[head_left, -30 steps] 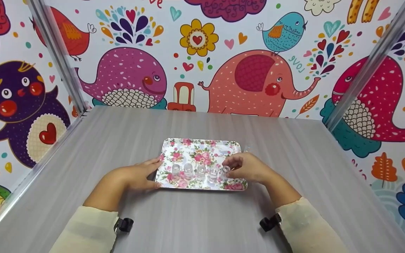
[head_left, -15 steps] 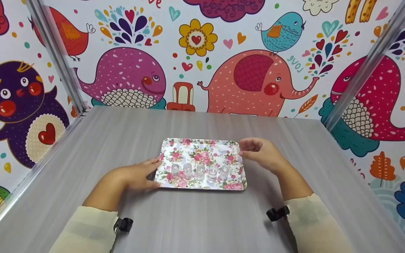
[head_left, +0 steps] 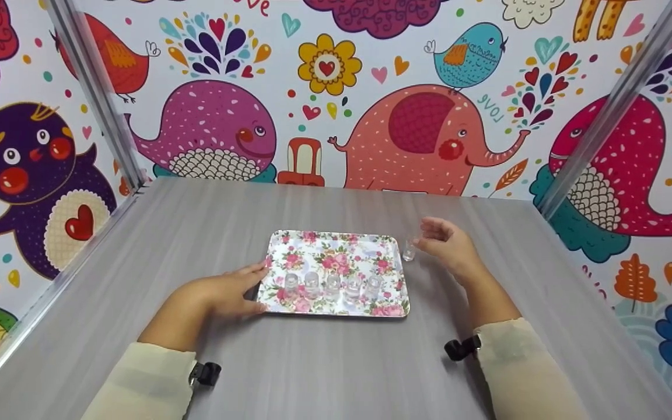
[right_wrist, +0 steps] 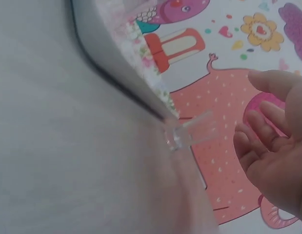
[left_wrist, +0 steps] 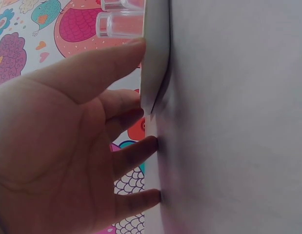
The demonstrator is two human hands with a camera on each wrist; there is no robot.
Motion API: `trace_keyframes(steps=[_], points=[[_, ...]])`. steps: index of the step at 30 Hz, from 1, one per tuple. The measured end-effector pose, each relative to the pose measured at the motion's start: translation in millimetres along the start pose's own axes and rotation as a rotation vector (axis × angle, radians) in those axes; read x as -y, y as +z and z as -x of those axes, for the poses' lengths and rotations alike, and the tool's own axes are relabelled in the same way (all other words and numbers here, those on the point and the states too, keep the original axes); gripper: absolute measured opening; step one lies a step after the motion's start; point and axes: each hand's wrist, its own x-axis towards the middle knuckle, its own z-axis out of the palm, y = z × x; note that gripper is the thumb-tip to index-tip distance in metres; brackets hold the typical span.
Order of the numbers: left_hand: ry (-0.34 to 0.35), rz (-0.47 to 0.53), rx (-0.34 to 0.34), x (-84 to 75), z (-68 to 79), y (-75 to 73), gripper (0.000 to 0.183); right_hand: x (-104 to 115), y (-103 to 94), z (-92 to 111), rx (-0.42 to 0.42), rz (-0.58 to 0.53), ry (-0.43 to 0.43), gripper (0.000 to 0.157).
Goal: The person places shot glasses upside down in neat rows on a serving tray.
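Observation:
A flower-printed tray [head_left: 336,256] lies on the table, with several small clear shot glasses [head_left: 333,284] in a row along its near half. My left hand [head_left: 228,291] rests at the tray's left side. In the left wrist view its thumb [left_wrist: 119,56] touches the tray rim, while the lower fingers meet the tabletop. Another clear shot glass [head_left: 409,251] stands upright on the table just beyond the tray's right edge. Beside it is my right hand [head_left: 450,248], fingers loosely bent and holding nothing. The right wrist view shows a gap between this hand [right_wrist: 277,146] and the glass [right_wrist: 190,131].
The grey table [head_left: 336,367] reaches back to a wall [head_left: 312,116] printed with cartoon animals. Metal posts [head_left: 100,99] stand at the back corners. A black wrist camera [head_left: 207,373] sits at each sleeve.
My right hand has left the rightmost glass on the tray, moved right past the tray's edge, and now stands by the glass on the table. The left hand stays put.

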Motion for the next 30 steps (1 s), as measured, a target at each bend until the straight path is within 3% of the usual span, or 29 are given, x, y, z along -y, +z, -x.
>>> trace_keyframes(steps=[6,16,30], points=[[0.014,-0.003,-0.004,0.3,0.0,-0.8,0.088,-16.6,2.9,-7.7,0.006,0.036,0.04,0.069],[0.019,0.0,-0.006,1.3,-0.1,-0.4,0.089,-35.2,11.2,-18.2,0.116,0.03,0.062,0.074],[0.018,0.002,-0.006,1.5,-1.3,0.0,0.089,-41.5,14.8,-18.2,0.102,0.223,0.057,0.041]])
